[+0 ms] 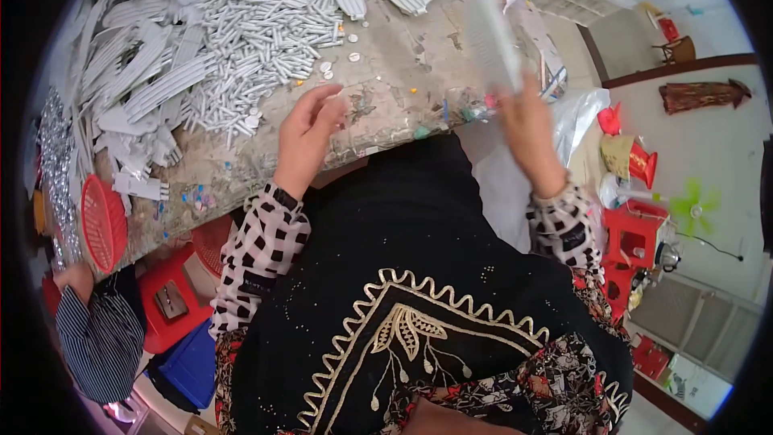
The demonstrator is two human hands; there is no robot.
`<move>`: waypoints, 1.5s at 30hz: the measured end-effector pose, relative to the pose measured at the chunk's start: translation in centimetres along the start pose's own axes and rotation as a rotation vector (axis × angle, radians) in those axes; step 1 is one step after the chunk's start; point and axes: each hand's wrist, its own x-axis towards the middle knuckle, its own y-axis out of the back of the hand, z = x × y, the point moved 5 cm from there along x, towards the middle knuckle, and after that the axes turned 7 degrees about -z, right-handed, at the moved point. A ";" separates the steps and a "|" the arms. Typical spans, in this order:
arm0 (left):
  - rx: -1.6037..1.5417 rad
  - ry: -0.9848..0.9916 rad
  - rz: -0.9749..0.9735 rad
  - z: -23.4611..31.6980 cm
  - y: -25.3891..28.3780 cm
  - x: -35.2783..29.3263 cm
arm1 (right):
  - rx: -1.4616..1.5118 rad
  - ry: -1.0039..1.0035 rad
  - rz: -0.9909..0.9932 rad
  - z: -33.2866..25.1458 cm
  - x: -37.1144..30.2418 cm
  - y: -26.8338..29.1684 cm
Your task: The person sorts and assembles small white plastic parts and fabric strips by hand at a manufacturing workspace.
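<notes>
While the stained worktop ran across the upper part of the view, a heap of thin grey sticks covered its left half, with flat ribbed grey pieces piled beside it and more along the far edge. A few small pale discs lay scattered near the sticks. A red basket stood tilted at the worktop's left end, near another person's striped sleeve; below were a red stool and a blue bin. To the right, a green fan stood near more red furniture.

Of the two hands, the left hung over the near edge, partly open, fingers bent and thumb apart (whether anything tiny sat at the fingertips, I couldn't tell). The right hand was closed around the near end of a pale flat piece, blurred, at the worktop's right side. Its long axis ran away from the wearer, leaning slightly left, with the free end toward the far edge.
</notes>
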 end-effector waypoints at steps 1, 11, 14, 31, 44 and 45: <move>0.131 -0.051 0.060 -0.2 0.4 -0.2 | -0.029 -0.063 0.086 -0.4 0.3 2.8; 0.367 -0.146 0.010 -0.1 0.8 -0.5 | -0.670 -0.226 -0.112 6.8 3.0 1.5; 0.445 -0.161 0.022 -0.4 0.9 -1.7 | -0.238 -0.194 0.317 1.1 2.6 6.6; 0.301 -0.170 0.098 -0.7 1.7 -1.4 | 0.453 0.005 -0.010 -2.0 1.7 1.3; 0.349 -0.174 0.074 0.3 1.5 -1.7 | 0.220 0.187 0.300 0.2 1.2 2.1; 0.377 -0.175 0.068 0.6 1.4 -1.5 | -0.050 0.011 0.302 1.9 1.8 2.3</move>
